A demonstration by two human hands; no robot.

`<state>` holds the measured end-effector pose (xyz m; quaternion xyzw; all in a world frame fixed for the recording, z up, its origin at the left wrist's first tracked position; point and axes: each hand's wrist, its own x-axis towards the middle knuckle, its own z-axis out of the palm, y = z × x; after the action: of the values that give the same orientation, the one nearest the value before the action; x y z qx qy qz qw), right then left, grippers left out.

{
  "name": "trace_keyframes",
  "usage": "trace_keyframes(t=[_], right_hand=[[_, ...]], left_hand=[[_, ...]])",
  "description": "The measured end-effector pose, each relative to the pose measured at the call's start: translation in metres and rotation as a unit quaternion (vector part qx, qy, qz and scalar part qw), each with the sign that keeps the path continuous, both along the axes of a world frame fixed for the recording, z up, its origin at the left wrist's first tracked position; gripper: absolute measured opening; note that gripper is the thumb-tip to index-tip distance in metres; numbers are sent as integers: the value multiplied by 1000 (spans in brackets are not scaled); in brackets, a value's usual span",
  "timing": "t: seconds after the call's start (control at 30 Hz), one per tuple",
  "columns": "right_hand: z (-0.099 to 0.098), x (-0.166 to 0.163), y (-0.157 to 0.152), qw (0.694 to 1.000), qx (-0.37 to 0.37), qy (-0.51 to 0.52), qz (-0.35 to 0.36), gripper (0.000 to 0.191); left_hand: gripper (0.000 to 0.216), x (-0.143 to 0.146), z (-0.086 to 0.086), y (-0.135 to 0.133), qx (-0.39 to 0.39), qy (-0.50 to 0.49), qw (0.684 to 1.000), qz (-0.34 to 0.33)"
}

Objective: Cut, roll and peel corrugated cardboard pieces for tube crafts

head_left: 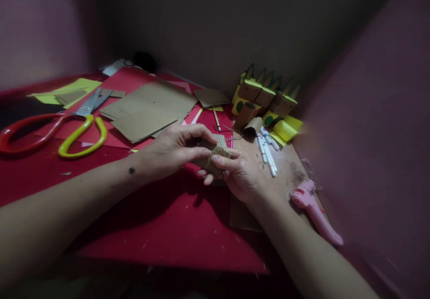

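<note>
Both hands meet over the red sheet (168,227) at the middle of the view. My left hand (174,149) comes in from the left, its fingers curled over the top of a small piece of corrugated brown cardboard (215,153). My right hand (240,175) grips the same piece from below and the right, thumb pressed on its upper edge. The cardboard looks bent or rolled; its exact shape is hard to make out in the dim light.
Large scissors (57,131) with red and yellow handles lie at the left. Flat cardboard sheets (148,108) sit behind the hands. Several yellow and brown paper pieces (265,99) stand at the back right, with white glue sticks (267,151) and a pink glue gun (314,211) by the wall.
</note>
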<state>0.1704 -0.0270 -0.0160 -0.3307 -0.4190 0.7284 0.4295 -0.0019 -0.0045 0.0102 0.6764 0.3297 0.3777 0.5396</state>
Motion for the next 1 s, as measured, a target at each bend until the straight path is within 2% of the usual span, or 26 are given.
trace_keyframes(t=[0.07,0.13,0.2,0.3,0.37,0.47,0.53,0.67,0.77,0.87,1.0], right_hand=[[2,1,-1,1000,-10,4,12,22],[5,3,-1,998,-23,10,51,28],[6,6,0,993,-39,22,109,40],[4,8,1,985,-49,29,164,52],[0,8,1,986,-39,29,162,47],[-3,6,0,989,-16,52,136,41],[0,6,-1,990,-1,70,124,38],[6,7,-2,990,10,88,107,42],[3,10,-2,989,-1,102,107,42],[-4,10,-2,986,-14,104,129,39],[-10,11,-3,985,-8,94,143,43]], left_hand=[[10,0,1,-1,39,20,999,23],[7,-1,2,-2,73,35,997,20],[7,-2,2,-3,70,42,996,-22],[11,-4,2,-3,-7,37,993,-112],[17,-6,2,0,-34,16,993,-109],[23,-11,1,6,-9,-21,999,-23],[20,-16,1,11,-10,-18,1000,-2],[14,-20,6,11,-48,-5,997,-55],[15,-16,11,3,-47,12,993,-106],[15,-8,10,-7,-11,31,995,-91],[11,-1,2,-13,107,48,992,-45]])
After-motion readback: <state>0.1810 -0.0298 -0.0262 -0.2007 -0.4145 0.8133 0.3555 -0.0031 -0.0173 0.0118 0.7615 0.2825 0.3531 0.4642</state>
